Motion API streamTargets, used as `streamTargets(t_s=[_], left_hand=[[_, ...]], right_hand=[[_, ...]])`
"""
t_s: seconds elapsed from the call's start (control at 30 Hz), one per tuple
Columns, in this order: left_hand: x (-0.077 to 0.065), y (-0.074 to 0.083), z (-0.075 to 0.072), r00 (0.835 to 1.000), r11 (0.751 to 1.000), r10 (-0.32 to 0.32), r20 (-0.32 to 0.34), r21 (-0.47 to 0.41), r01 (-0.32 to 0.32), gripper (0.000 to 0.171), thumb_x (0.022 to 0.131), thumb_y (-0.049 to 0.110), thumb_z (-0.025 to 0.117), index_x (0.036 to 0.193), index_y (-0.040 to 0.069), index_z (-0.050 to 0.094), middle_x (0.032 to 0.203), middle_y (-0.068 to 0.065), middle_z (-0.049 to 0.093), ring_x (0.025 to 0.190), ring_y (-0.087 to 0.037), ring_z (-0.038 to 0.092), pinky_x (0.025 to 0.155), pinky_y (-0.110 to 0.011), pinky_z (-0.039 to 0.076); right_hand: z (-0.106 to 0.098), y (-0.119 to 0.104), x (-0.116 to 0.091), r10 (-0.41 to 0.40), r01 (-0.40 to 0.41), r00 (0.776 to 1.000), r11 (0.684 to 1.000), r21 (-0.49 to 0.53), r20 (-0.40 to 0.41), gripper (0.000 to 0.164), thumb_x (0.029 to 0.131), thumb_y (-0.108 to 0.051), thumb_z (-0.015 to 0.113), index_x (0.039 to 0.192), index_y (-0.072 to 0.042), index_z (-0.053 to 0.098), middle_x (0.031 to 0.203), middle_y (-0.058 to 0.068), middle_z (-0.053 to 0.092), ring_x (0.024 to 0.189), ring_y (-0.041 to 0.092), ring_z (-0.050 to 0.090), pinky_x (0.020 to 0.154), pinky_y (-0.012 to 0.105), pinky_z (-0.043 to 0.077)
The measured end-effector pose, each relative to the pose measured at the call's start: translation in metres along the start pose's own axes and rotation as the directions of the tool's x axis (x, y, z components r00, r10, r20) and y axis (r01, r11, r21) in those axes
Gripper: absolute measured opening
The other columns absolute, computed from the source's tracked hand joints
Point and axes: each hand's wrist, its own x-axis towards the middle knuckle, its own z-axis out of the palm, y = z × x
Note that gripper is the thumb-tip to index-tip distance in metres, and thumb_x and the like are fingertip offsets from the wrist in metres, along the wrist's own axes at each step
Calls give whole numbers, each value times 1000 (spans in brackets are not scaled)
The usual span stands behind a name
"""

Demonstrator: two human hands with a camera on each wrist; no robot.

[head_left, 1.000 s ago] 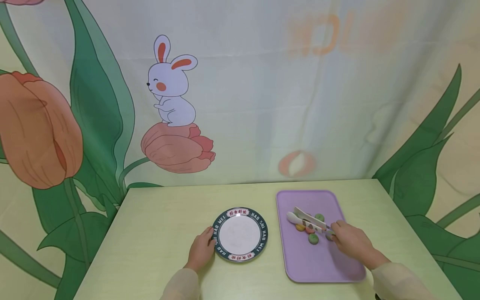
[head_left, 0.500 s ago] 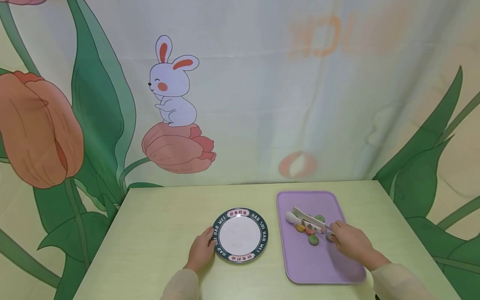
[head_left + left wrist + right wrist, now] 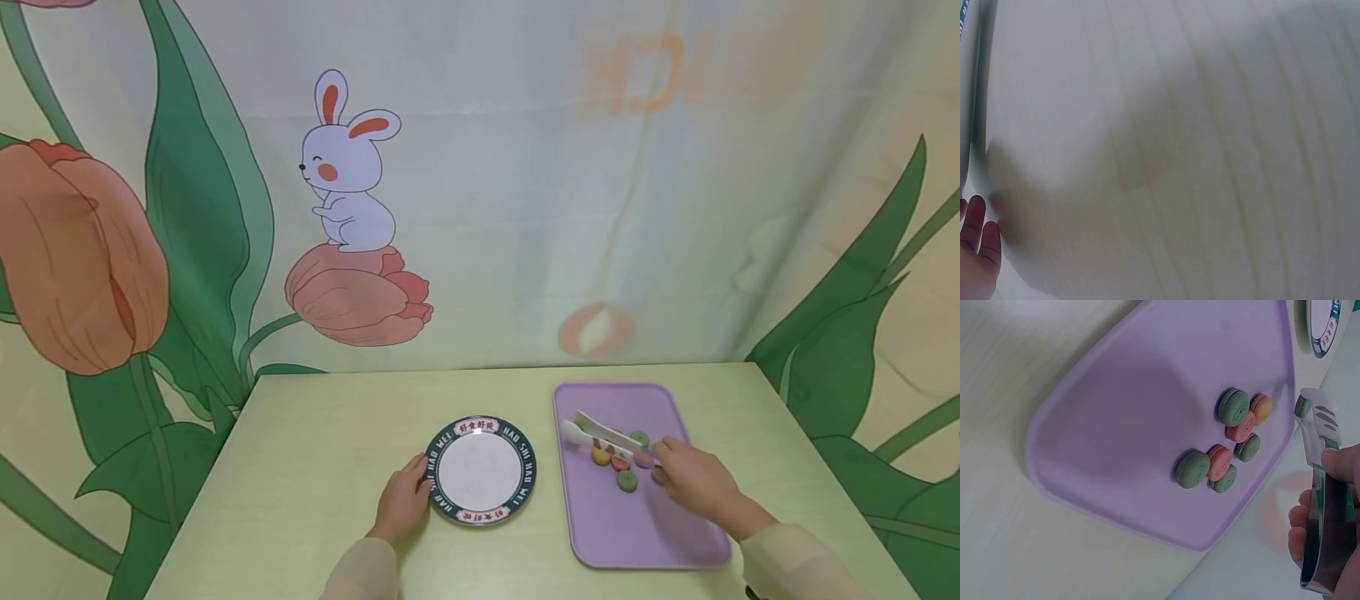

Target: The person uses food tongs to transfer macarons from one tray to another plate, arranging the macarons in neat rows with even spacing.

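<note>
Tongs (image 3: 610, 432) farther left, in right hand (image 3: 693, 478)

Your L hand (image 3: 402, 504) is at btm ctr of the head view, fingers pointing up-R, pale L sleeve (image 3: 363, 571) stopping at the wrist. Your R hand (image 3: 693, 475) is lower R, fingers curled in a grip, R forearm (image 3: 795, 554) slanting in from btm R. R wrist cam: thumb (image 3: 1339, 464) opp. curled fingers, R edge. L wrist cam: fingertips (image 3: 991, 240) only, lower L.

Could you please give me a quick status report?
Left hand touching plate rim. Right hand holding tongs, green macaron at their tips. Other macarons on tray; no obstruction seen.
</note>
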Motion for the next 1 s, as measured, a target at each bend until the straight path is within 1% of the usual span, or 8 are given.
streamTargets(t_s=[0.1, 0.2, 0.43, 0.5, 0.6, 0.7, 0.87, 1.0], left_hand=[[0, 0, 0, 1000, 1000, 3, -1, 2, -3, 42, 87, 12, 51, 125, -4, 46, 133, -16, 44, 119, -35, 43, 99, -44, 34], [0, -1, 1, 1000, 1000, 4, -1, 8, -4, 42, 87, 12, 51, 125, -4, 46, 133, -16, 44, 119, -35, 43, 99, -45, 35], [0, 0, 0, 1000, 1000, -4, 7, 11, 4, 42, 87, 12, 51, 126, -3, 45, 133, -16, 44, 120, -35, 43, 99, -44, 34], [0, 0, -1, 1000, 1000, -1, 6, 14, 1, 42, 87, 13, 51, 126, -4, 45, 133, -16, 44, 119, -35, 43, 99, -44, 35], [0, 0, -1, 1000, 1000, 5, 4, 17, -5, 42, 87, 13, 51, 126, -4, 46, 133, -16, 44, 119, -35, 44, 99, -44, 35], [0, -1, -1, 1000, 1000, 14, 2, 27, -14, 42, 88, 13, 51, 125, -4, 46, 133, -16, 44, 118, -35, 44, 98, -44, 35], [-1, -2, 0, 1000, 998, 15, 1, 55, -15, 42, 88, 15, 51, 126, -3, 46, 133, -15, 44, 117, -34, 45, 97, -43, 36], [0, -3, 1, 1000, 996, 27, -12, 82, -26, 42, 88, 16, 51, 125, -2, 47, 133, -14, 45, 115, -33, 46, 96, -43, 38]], right_hand=[[-2, -3, 2, -5, 5, 1000, 1000, -12, 12, 12, 78, -16, 63, 84, -10, 55, 72, -4, 48, 55, 7, 37, 45, 21, 32], [-3, -7, 3, -13, 14, 1000, 1000, -19, 3, 12, 78, -17, 63, 81, -11, 54, 70, -5, 47, 54, 7, 36, 43, 21, 31], [-4, -12, 6, -73, 73, 992, 997, -7, -100, 12, 79, -16, 64, 87, -12, 56, 69, -7, 46, 53, 6, 36, 42, 20, 30], [-5, -15, 7, -85, 85, 990, 996, -9, -114, 11, 78, -15, 64, 84, -12, 55, 68, -6, 46, 53, 6, 36, 42, 20, 31], [-6, -18, 9, -97, 97, 988, 995, -9, -118, 13, 78, -15, 64, 76, -13, 52, 67, -6, 45, 53, 7, 36, 42, 20, 32], [-7, -22, 12, -99, 99, 989, 995, -8, -109, 16, 77, -15, 64, 72, -14, 49, 66, -8, 43, 53, 6, 35, 43, 20, 31], [-6, -28, 17, -111, 112, 988, 994, 0, -105, 14, 78, -21, 64, 73, -14, 53, 66, -9, 45, 52, 5, 33, 43, 18, 29], [-6, -31, 19, -128, 128, 986, 992, -3, -106, 13, 77, -20, 66, 78, -12, 55, 68, -7, 48, 52, 5, 36, 43, 18, 31]])
